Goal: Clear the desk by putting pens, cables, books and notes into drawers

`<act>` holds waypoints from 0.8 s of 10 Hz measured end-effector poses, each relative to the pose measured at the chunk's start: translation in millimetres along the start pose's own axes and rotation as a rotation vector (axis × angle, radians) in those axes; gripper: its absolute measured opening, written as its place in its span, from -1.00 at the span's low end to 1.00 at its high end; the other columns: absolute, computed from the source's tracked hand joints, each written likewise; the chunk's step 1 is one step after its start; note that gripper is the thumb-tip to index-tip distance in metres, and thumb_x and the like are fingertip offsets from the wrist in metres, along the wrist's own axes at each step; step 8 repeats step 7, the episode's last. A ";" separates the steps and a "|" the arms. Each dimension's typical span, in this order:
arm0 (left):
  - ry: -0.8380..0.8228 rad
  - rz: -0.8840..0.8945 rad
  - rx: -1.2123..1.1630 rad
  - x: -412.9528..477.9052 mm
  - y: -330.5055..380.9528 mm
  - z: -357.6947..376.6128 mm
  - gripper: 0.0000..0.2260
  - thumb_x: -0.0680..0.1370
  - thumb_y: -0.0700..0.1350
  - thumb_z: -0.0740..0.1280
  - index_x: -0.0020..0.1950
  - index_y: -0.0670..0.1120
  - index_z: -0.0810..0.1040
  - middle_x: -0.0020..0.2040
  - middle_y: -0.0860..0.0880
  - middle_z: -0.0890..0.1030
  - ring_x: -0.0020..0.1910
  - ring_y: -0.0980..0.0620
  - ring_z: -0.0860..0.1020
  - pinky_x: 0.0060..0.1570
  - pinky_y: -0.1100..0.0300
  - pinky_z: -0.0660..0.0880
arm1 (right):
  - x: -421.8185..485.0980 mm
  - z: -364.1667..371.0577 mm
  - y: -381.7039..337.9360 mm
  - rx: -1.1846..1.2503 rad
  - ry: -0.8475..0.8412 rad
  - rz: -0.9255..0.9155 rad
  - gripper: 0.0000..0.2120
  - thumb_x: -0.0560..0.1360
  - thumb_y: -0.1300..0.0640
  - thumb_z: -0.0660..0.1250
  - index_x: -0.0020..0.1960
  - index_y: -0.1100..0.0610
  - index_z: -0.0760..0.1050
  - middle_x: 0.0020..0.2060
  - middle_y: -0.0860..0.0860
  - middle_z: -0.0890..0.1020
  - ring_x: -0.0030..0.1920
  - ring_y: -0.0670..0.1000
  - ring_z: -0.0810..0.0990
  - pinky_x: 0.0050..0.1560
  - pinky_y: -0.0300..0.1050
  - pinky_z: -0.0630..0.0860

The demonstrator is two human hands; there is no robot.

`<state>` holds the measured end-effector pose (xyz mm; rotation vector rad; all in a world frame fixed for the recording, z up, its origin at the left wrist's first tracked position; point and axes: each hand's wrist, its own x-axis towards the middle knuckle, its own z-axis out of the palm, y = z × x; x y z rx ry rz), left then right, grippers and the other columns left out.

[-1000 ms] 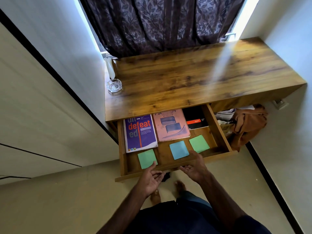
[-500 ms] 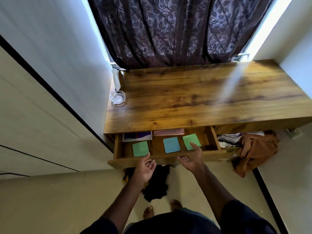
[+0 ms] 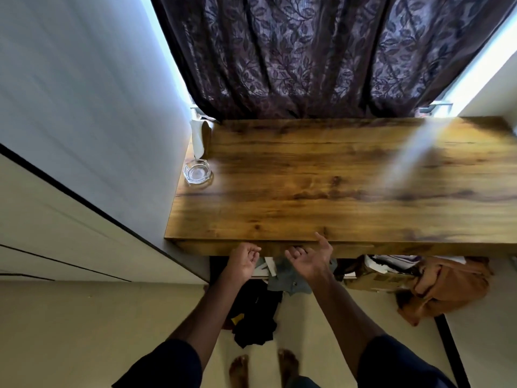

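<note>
Table (image 3: 335, 191): a wooden top that fills the centre and right of the frame. A pale streak of light crosses its right half.

Drawer (image 3: 212, 249): pushed fully in, with its front panel flush beneath the table's near edge, at centre frame. Its contents are hidden.

Left hand (image 3: 242, 261): just below the drawer front, left of centre. The palm is turned up and the fingers (image 3: 253, 252) are loosely curled, holding nothing. The tips lie at the panel, but contact cannot be confirmed.

Right hand (image 3: 309, 260): beside the left hand and apart from it, palm turned up. The fingers are relaxed and spread and grip nothing. The thumb is raised in front of the table's near edge.

Other items on the table: a clear glass ashtray (image 3: 197, 172) sits at the far left edge. A white upright item (image 3: 197, 141) stands just behind it, against the wall; what it is cannot be told.

Surroundings: a dark leaf-patterned curtain (image 3: 321, 51) hangs behind the table, across the upper frame. Under the table are a grey cloth (image 3: 291, 278) and papers. An orange-brown cloth (image 3: 447, 287) is heaped at lower right. A dark cloth (image 3: 254, 317) lies on the floor (image 3: 84, 331) between the forearms. Two bare feet (image 3: 239, 371) show at the bottom edge, and dark sleeves cover both upper arms.
</note>
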<state>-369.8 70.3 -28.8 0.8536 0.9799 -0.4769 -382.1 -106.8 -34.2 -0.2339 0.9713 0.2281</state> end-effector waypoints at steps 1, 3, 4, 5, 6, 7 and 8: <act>0.031 0.013 -0.012 12.8 4.7 11.7 -0.78 0.54 -0.50 0.15 -0.18 -0.22 0.43 0.35 -0.12 0.39 0.51 -0.08 0.32 0.51 0.13 0.28 | 11.2 4.0 4.9 0.006 -0.024 -0.026 -0.21 0.59 -0.01 0.20 0.65 0.11 -0.15 0.63 0.13 0.05 0.32 0.18 0.45 0.56 0.18 0.13; 0.029 0.049 0.113 20.1 -6.7 1.5 -0.72 0.50 -0.54 0.13 -0.16 -0.17 0.40 -0.09 -0.04 0.45 0.08 -0.01 0.46 0.37 0.05 0.39 | 23.1 -12.7 9.5 -0.061 -0.008 -0.039 -0.34 0.60 0.04 0.15 0.64 0.15 0.04 0.61 0.13 0.18 0.55 0.19 0.27 0.55 0.20 0.18; 0.002 0.051 0.171 16.8 -3.2 -3.7 -0.70 0.51 -0.55 0.16 -0.15 -0.14 0.39 -0.10 -0.04 0.43 0.14 -0.03 0.42 0.29 0.05 0.44 | 17.9 -11.5 8.2 -0.088 -0.007 -0.050 -0.33 0.60 0.04 0.16 0.64 0.16 0.03 0.61 0.13 0.16 0.56 0.18 0.25 0.55 0.21 0.18; 0.006 0.076 0.276 5.7 0.1 -3.7 -0.67 0.50 -0.53 0.21 -0.20 -0.09 0.36 -0.19 -0.01 0.38 -0.21 0.04 0.41 -0.14 0.15 0.40 | 5.8 -5.2 9.9 -0.145 0.002 -0.076 -0.31 0.58 0.07 0.21 0.63 0.19 0.04 0.60 0.13 0.20 0.54 0.16 0.30 0.53 0.19 0.23; -0.023 0.122 0.385 -11.8 0.6 -0.4 -0.71 0.53 -0.43 0.30 0.16 -0.13 0.47 -0.08 -0.01 0.52 -0.13 0.05 0.51 -0.01 0.12 0.46 | -5.0 -0.3 10.5 -0.234 0.017 -0.085 -0.36 0.59 0.06 0.25 0.59 0.23 0.17 0.55 0.16 0.31 0.52 0.16 0.34 0.49 0.14 0.32; -0.045 0.203 0.469 -25.5 4.8 4.7 -0.44 0.51 -0.37 0.37 0.51 -0.20 0.36 0.39 -0.10 0.54 0.30 -0.07 0.54 0.21 0.12 0.50 | -24.0 2.1 13.5 -0.329 0.030 -0.122 -0.50 0.59 0.05 0.26 0.48 0.23 0.37 0.44 0.16 0.47 0.44 0.16 0.44 0.43 0.12 0.39; -0.045 0.203 0.469 -25.5 4.8 4.7 -0.44 0.51 -0.37 0.37 0.51 -0.20 0.36 0.39 -0.10 0.54 0.30 -0.07 0.54 0.21 0.12 0.50 | -24.0 2.1 13.5 -0.329 0.030 -0.122 -0.50 0.59 0.05 0.26 0.48 0.23 0.37 0.44 0.16 0.47 0.44 0.16 0.44 0.43 0.12 0.39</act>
